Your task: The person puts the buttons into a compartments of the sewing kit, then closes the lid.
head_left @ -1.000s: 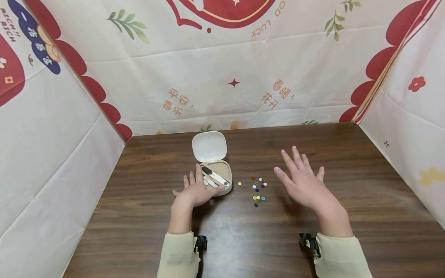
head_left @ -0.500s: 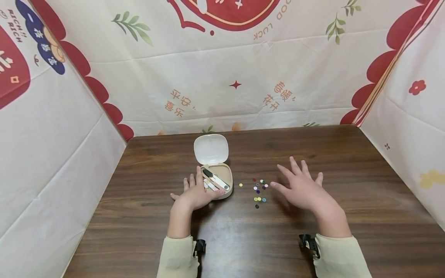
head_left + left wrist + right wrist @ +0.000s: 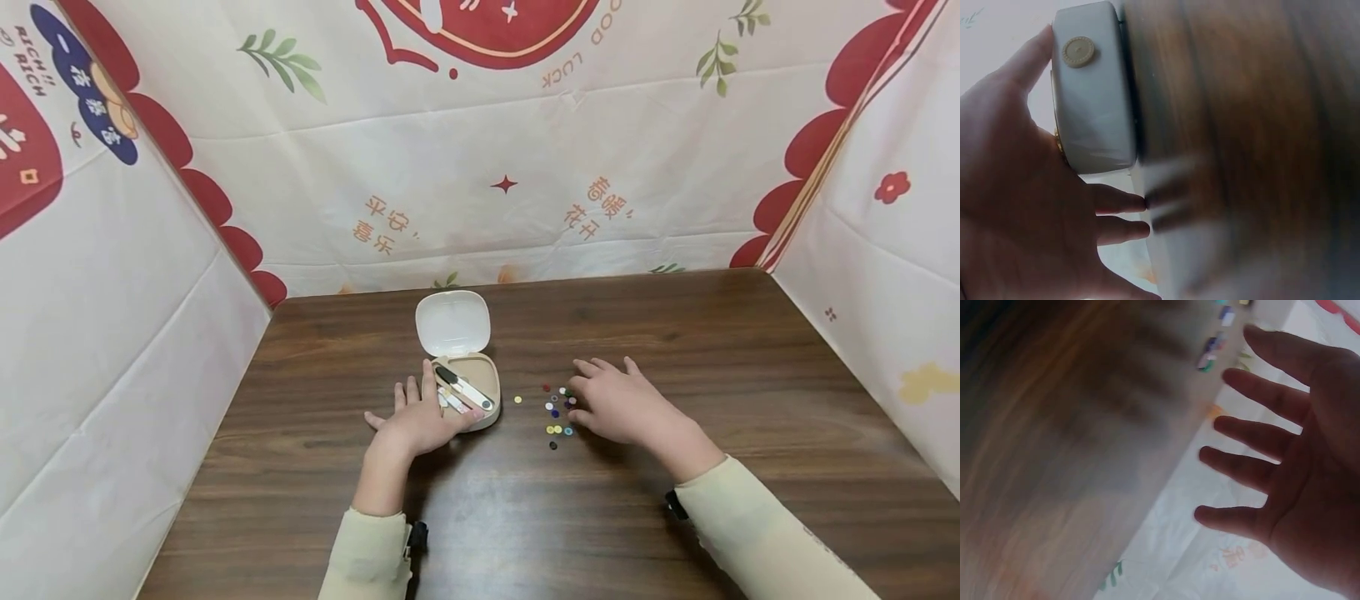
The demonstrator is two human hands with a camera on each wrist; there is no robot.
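My left hand (image 3: 411,425) lies at the left side of a beige sewing-kit-like box (image 3: 489,417), its thumb over the front edge and its fingers straight. The box's white lid (image 3: 453,323) is tipped back. Inside lies a slim black-and-white tool (image 3: 467,388) beside smaller pale pieces. A round beige knob (image 3: 1078,51) shows on the box wall in the left wrist view. My right hand (image 3: 618,404) hovers palm down at the right of several small coloured buttons, thumb and fingertips overlapping the nearest ones. Its fingers are spread and hold nothing in the right wrist view.
A yellow button (image 3: 518,400) lies apart, between box and cluster. Two yellow buttons (image 3: 553,430), a light blue button (image 3: 568,432) and a black button (image 3: 553,446) lie toward the front. Printed cloth (image 3: 465,150) hangs behind the brown wooden table (image 3: 525,533) and at both sides.
My right hand has moved left and lower, from beside the buttons to their right edge, and its forearm now slants in from the right. My left hand stays at the box.
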